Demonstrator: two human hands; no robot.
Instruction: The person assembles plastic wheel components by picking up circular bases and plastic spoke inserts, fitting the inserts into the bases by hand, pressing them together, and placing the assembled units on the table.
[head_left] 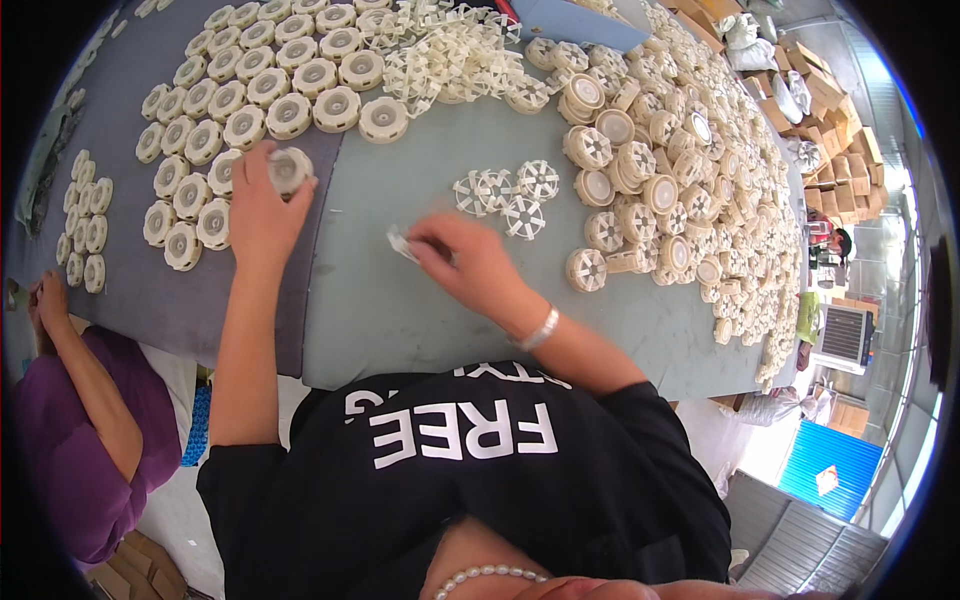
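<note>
My left hand point(262, 215) is closed around the rim of a round cream plastic cap point(291, 170), beside rows of similar notched caps point(244, 127) lying flat on the dark part of the table. Over the green part, my right hand point(462, 255) pinches a small white plastic piece point(401, 244); motion blurs it, so its exact form is hard to make out. Several white spoked plastic rings point(523, 215) lie just beyond my right hand. Farther off sits a heap of loose white spoked pieces point(440, 60).
A large pile of cream round parts point(655, 150) covers the table's right side. A blue box point(585, 22) stands at the back. At the left, a co-worker in a purple top point(90, 440) has hands by smaller rows of caps point(85, 220). Cardboard boxes point(835, 160) are stacked beyond the table.
</note>
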